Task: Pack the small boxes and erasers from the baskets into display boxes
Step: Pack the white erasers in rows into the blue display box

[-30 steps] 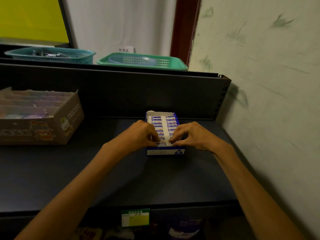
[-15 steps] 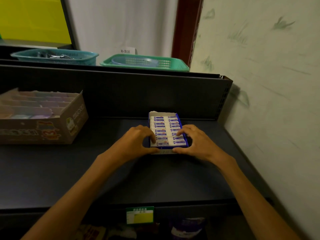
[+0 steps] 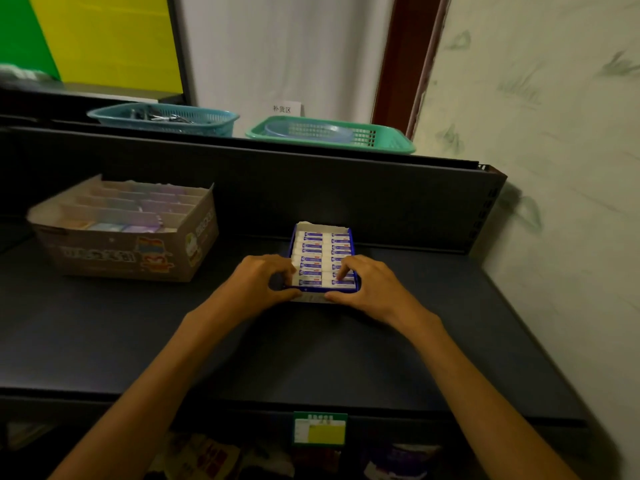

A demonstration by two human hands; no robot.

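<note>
Between the left hand [image 3: 258, 284] and the right hand [image 3: 372, 289], both gripping its near corners, sits the blue display box [image 3: 323, 259] full of erasers [image 3: 313, 261], its long axis running away from the grip, both hands equally near.

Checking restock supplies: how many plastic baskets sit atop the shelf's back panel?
2: a blue basket on the left and a green basket to its right, nearer the wall. More may lie beyond the left edge.
</note>
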